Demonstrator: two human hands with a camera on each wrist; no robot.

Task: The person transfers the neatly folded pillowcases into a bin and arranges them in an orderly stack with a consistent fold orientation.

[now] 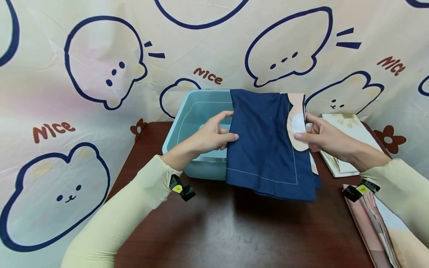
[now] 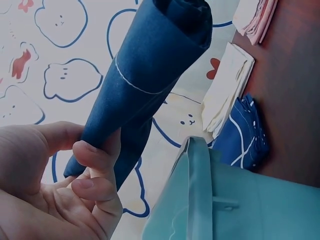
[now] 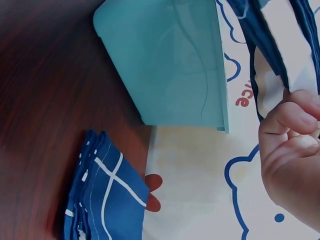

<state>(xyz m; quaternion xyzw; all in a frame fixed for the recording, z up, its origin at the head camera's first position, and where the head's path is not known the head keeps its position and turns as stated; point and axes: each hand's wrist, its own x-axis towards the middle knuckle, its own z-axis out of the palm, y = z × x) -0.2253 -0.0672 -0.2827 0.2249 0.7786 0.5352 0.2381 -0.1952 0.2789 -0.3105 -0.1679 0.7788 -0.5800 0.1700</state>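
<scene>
A folded navy cloth (image 1: pixel 261 141) with a peach and white patterned strip at its right side hangs in the air, in front of and partly over a light-blue plastic basin (image 1: pixel 204 167). My left hand (image 1: pixel 214 134) pinches its left edge between thumb and fingers. The right edge is held by my right hand (image 1: pixel 318 136), thumb on the near face. In the left wrist view the cloth (image 2: pixel 145 65) looks rolled into layers above the left hand (image 2: pixel 65 185). The right wrist view has the right hand (image 3: pixel 295 145) gripping the layered edge. The cloth hides the basin's right part.
A folded cream cloth (image 1: pixel 352 137) lies at the table's back right. Folded pink and beige cloths (image 1: pixel 368 223) lie nearer on the right. A folded blue cloth with white lines (image 3: pixel 115 190) lies beside the basin. A bear-printed curtain (image 1: pixel 100 74) hangs behind the brown table (image 1: pixel 201 230).
</scene>
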